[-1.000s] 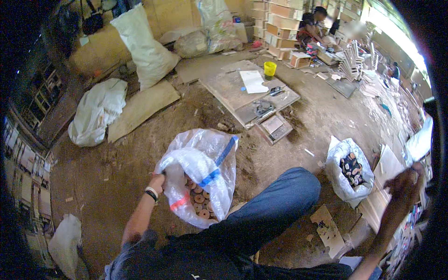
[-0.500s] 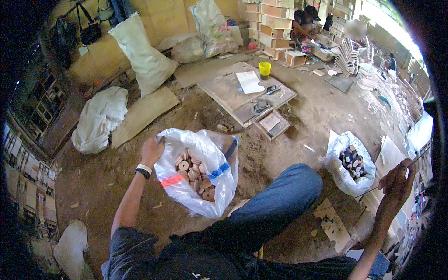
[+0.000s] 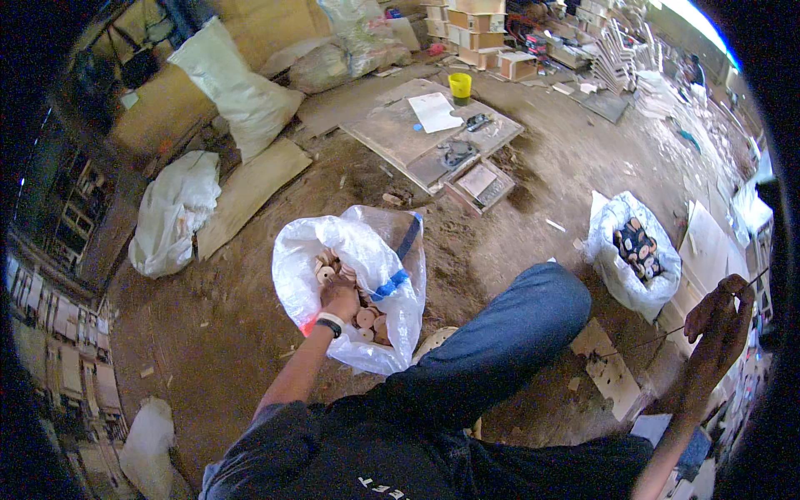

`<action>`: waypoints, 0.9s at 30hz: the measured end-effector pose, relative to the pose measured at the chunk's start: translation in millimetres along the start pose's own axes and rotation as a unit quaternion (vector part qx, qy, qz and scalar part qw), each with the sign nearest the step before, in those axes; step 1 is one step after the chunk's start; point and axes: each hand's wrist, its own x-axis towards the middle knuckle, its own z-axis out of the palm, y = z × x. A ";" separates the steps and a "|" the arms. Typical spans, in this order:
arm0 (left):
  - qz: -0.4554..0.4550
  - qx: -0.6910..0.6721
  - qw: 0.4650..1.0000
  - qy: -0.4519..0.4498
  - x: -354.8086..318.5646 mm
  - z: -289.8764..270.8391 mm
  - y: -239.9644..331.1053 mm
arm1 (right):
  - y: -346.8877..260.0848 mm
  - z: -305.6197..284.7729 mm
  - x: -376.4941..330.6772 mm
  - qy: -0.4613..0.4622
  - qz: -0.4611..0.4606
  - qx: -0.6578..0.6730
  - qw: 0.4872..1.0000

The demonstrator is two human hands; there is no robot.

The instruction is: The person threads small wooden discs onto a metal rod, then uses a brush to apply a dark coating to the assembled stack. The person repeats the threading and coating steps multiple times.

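Bags, sacks and boxes on the dirt floor

Before us lies a white plastic bag [image 3: 350, 283] with a blue stripe, open, holding pale wooden discs [image 3: 367, 321]; to our right stands a second white bag [image 3: 633, 258], open too, filled with dark pieces; at far left we see a slumped white sack [image 3: 171, 212]; behind it a fuller white sack [image 3: 237, 87] leans against brown boards; a clear bag [image 3: 358, 29] stands at the back; stacked cardboard boxes [image 3: 479, 33] sit near it; a white paper sheet [image 3: 435, 111] lies on a low board.
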 end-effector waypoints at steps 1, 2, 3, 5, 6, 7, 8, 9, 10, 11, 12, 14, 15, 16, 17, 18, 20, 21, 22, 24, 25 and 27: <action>-0.038 0.093 0.983 0.155 14.1 27.7 -8.7 | -0.2 0.2 -6.2 0.027 0.018 -0.018 0.999; 0.016 0.126 0.983 0.130 40.3 42.8 -22.7 | -1.2 0.7 -11.8 0.087 0.061 -0.042 0.993; 0.040 0.135 0.984 0.109 51.6 59.6 -35.2 | -1.7 0.8 -13.8 0.050 0.033 -0.031 0.998; 0.066 0.123 0.987 0.075 63.0 85.1 -51.7 | -4.2 1.0 -18.4 0.050 0.032 -0.032 0.998; 0.068 0.103 0.989 0.076 63.9 95.2 -55.9 | -5.2 1.2 -20.6 0.074 0.026 -0.064 0.995; 0.069 0.083 0.991 0.077 63.7 101.9 -59.6 | -6.1 0.4 -21.8 0.063 0.011 -0.046 0.997; 0.069 0.062 0.993 0.079 62.3 105.9 -62.3 | -6.0 -0.3 -23.1 0.058 0.001 -0.022 0.998; 0.076 0.032 0.994 0.072 62.2 105.2 -66.4 | -5.9 -1.8 -25.7 0.061 0.008 -0.017 0.998; 0.088 0.055 0.993 0.049 61.3 102.9 -68.5 | -4.4 -4.2 -27.7 0.063 0.014 -0.012 0.998; 0.108 0.069 0.992 0.017 61.7 95.9 -72.8 | -2.8 -7.4 -30.9 0.065 0.021 -0.008 0.998; 0.114 0.083 0.990 -0.023 64.4 85.7 -75.4 | 0.9 -11.8 -32.2 0.047 0.001 0.008 0.999; 0.314 0.132 0.936 0.087 63.6 58.0 -82.8 | 10.4 -23.3 -34.8 0.039 -0.009 0.025 0.999; 0.291 0.028 0.952 0.093 58.9 45.3 -81.8 | 16.2 -30.5 -35.0 0.047 0.003 0.026 0.999; 0.247 -0.062 0.964 0.071 52.9 32.3 -78.6 | 22.3 -37.9 -35.4 0.054 0.015 0.026 0.998; 0.177 -0.139 0.974 0.018 45.4 18.7 -75.6 | 28.4 -45.6 -36.4 0.061 0.022 0.026 0.998; 0.094 -0.086 0.992 -0.018 34.2 10.3 -70.3 | 34.2 -52.2 -38.0 0.059 0.027 0.029 0.997; 0.114 -0.115 0.986 0.043 11.5 4.1 -61.2 | 44.7 -63.3 -41.4 0.055 0.033 0.032 0.997; 0.144 -0.141 0.973 0.109 2.9 6.9 -58.7 | 48.7 -67.2 -43.6 0.053 0.036 0.036 0.997; 0.093 -0.220 0.967 0.087 0.7 14.2 -54.3 | 51.8 -69.5 -45.6 0.050 0.037 0.040 0.997; 0.153 -0.128 0.968 0.150 6.5 36.5 -52.2 | 54.3 -70.8 -46.3 0.040 0.041 0.050 0.997; 0.177 -0.079 0.965 0.178 14.1 51.5 -52.0 | 53.3 -70.2 -44.4 0.036 0.044 0.055 0.997; 0.197 -0.058 0.970 0.130 33.9 75.0 -60.7 | 47.0 -66.6 -37.3 0.017 0.049 0.074 0.996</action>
